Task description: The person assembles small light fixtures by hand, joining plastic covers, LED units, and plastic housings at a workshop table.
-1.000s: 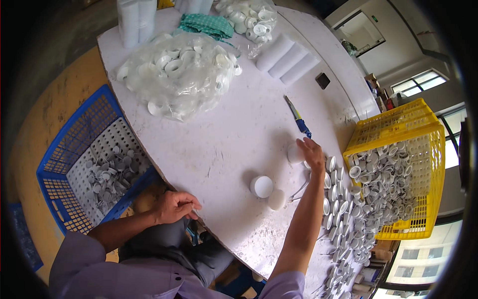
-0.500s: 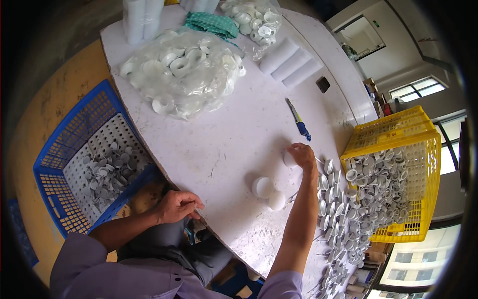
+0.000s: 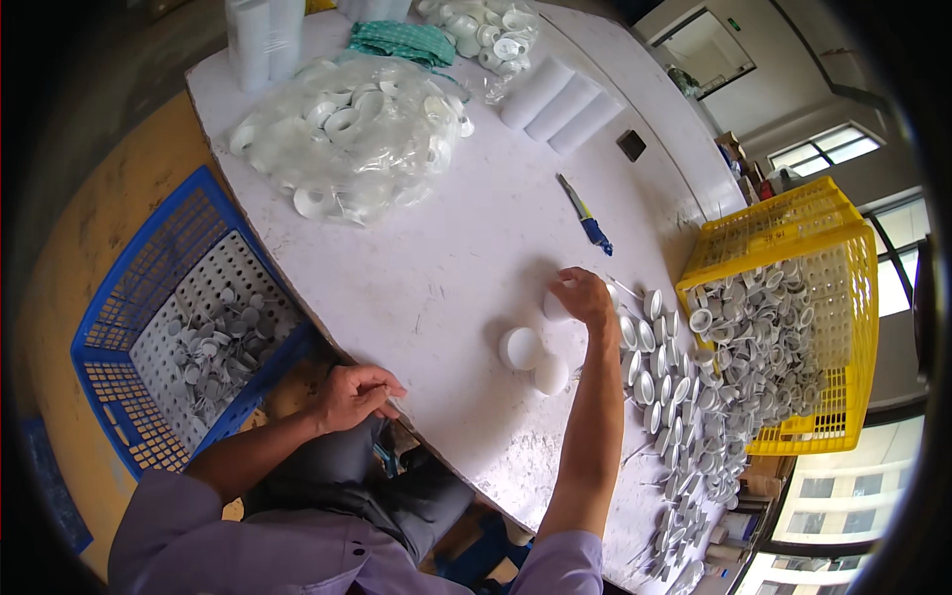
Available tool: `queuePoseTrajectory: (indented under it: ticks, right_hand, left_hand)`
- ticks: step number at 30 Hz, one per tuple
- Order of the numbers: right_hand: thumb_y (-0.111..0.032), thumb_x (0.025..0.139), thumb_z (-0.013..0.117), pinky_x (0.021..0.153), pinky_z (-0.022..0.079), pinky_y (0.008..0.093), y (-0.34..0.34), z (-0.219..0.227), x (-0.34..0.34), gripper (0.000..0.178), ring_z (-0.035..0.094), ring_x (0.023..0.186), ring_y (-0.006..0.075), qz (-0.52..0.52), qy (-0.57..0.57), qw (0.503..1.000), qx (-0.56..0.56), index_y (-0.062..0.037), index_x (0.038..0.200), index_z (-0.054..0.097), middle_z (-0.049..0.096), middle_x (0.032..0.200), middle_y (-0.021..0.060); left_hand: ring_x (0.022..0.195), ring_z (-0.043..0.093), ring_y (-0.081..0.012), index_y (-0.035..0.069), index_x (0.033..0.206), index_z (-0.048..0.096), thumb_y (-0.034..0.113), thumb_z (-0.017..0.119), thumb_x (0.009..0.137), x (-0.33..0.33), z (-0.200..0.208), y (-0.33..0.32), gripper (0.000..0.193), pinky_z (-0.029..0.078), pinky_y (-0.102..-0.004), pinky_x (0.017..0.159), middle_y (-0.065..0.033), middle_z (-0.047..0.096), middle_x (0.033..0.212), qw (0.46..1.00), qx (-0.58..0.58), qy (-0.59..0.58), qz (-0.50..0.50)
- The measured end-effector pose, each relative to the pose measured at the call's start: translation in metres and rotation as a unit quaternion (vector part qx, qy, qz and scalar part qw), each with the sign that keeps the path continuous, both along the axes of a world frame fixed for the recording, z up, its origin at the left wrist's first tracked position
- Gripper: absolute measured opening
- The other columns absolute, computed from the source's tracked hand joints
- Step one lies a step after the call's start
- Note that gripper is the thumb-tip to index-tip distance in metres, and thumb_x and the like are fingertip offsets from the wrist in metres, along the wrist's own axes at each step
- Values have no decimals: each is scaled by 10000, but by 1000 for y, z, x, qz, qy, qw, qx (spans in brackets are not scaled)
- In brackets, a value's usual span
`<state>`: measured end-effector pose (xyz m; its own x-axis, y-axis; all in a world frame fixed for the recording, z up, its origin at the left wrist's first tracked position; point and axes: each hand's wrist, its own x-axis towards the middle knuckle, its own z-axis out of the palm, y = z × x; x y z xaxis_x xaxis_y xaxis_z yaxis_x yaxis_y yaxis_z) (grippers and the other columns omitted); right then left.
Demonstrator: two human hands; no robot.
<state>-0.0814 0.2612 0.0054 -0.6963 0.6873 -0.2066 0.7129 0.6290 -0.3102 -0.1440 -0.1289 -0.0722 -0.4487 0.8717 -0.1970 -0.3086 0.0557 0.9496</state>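
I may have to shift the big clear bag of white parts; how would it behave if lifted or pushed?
The big clear bag would probably sag, since it looks thin and wrinkled. The jumbled white parts inside would likely shift. Its wide, low slump suggests it would hardly roll.

left forearm [image 3: 263, 451] is angled inward | left grip [image 3: 352, 397] is held low, fingers [image 3: 375, 375] loosely curled | right forearm [image 3: 587, 436] is stretched forward | right grip [image 3: 585, 296] is turned palm-down, fingers bent in a grasp, partly hidden
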Motion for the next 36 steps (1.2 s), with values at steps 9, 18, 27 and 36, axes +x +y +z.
queuePoseTrajectory:
  ticks: [9, 18, 27, 36]
  right_hand:
    - [-410, 744, 685, 827, 466, 336, -22, 27, 42, 560, 614, 933, 260, -38, 244, 964, 104, -57, 1163, 572, 626, 1044, 154]
    - [-110, 780, 665, 615, 467, 339, -259, 164, 146, 376, 514, 755, 229, 150, 797, 564, 156, -4, 1082, 468, 526, 860, 118]
    - [-140, 866, 573, 519, 454, 391, -346, 245, 239, 306, 576, 764, 343, 68, 679, 726, -85, -163, 1155, 474, 555, 1097, 53]
    - [-106, 869, 554, 440, 410, 318, -363, 210, 258, 340, 580, 687, 304, 135, 754, 640, 54, -185, 1189, 468, 590, 972, 116]
  left_hand:
    - [785, 670, -175, -46, 983, 582, 54, 495, 890, 3, 12, -2, 161, 537, -239, 646, -120, 663, 944, 999, -3, 35, -12]
    - [1127, 517, -259, -3, 1293, 342, -16, 551, 821, 15, 20, 93, 516, 525, -330, 771, -183, 391, 1332, 994, 36, 55, -82]
    - [1167, 460, -253, -49, 1330, 262, 41, 567, 799, 25, 18, 154, 620, 484, -321, 816, -197, 336, 1369, 998, -4, 22, -56]
    - [1139, 484, -241, -57, 1308, 291, 24, 557, 795, 43, 19, 157, 584, 476, -310, 830, -187, 417, 1308, 997, 11, 41, -64]
